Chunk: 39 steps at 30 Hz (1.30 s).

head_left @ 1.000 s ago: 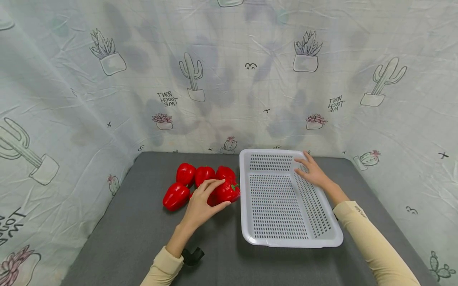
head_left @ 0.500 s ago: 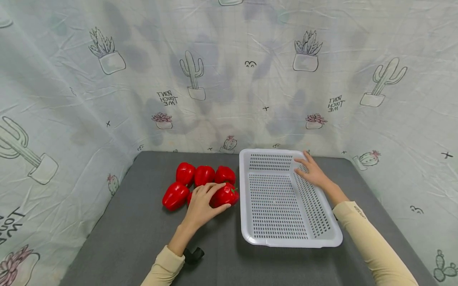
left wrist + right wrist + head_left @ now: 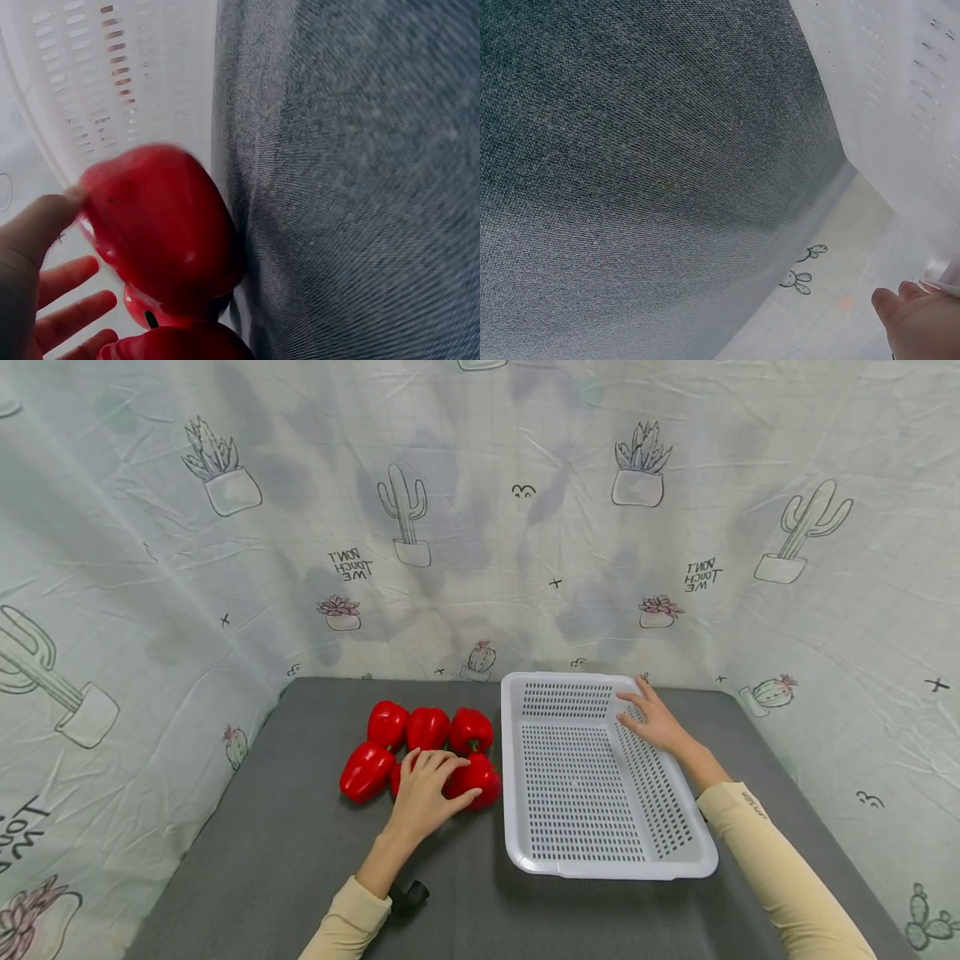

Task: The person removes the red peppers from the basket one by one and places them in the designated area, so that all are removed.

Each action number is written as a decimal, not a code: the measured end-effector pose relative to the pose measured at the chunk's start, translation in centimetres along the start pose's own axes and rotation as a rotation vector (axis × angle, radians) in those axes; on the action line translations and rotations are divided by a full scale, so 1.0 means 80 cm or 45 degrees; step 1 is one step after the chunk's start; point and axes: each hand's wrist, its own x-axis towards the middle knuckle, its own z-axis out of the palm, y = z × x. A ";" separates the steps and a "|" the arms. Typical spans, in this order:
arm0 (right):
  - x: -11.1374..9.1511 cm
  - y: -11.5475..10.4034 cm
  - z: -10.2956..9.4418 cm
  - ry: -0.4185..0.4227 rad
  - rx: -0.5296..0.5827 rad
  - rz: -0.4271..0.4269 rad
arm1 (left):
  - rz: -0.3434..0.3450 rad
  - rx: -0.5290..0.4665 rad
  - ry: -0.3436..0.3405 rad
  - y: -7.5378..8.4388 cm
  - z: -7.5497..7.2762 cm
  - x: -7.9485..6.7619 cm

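My left hand (image 3: 423, 789) reaches around a glossy red bell pepper (image 3: 478, 781), thumb and index finger at its sides. In the left wrist view my thumb (image 3: 45, 217) is at the edge of this pepper (image 3: 161, 225), with other fingers spread below. More red bell peppers, including one at the far left (image 3: 367, 772) and one at the back (image 3: 471, 731), lie in two loose rows; my hand partly hides one. My right hand (image 3: 656, 722) grips the right rim of a white perforated basket (image 3: 508, 785) near its back corner, fingertips over the edge.
A grey cloth-covered table (image 3: 285, 860) carries everything. Just right of the peppers, the basket's left wall stands close beside them. A small black object (image 3: 411, 896) shows by my left wrist. Behind the table hangs a pale curtain (image 3: 480, 527) with cactus prints.
The pepper at my left hand has turned and shifted slightly toward me, its stem swinging away to the back. The left hand has moved a little toward me. Right hand and basket stay put.
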 end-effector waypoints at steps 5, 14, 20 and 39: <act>0.000 0.000 0.000 -0.004 -0.004 0.009 | 0.069 0.057 -0.010 -0.002 0.006 -0.002; 0.002 0.000 0.001 -0.015 0.006 -0.005 | 0.115 0.138 0.004 -0.006 0.012 -0.005; 0.004 -0.001 0.001 -0.016 0.007 -0.010 | 0.145 0.163 -0.001 -0.011 0.008 -0.004; 0.011 0.000 -0.007 -0.147 0.039 0.038 | 0.181 0.159 -0.227 -0.024 -0.014 0.011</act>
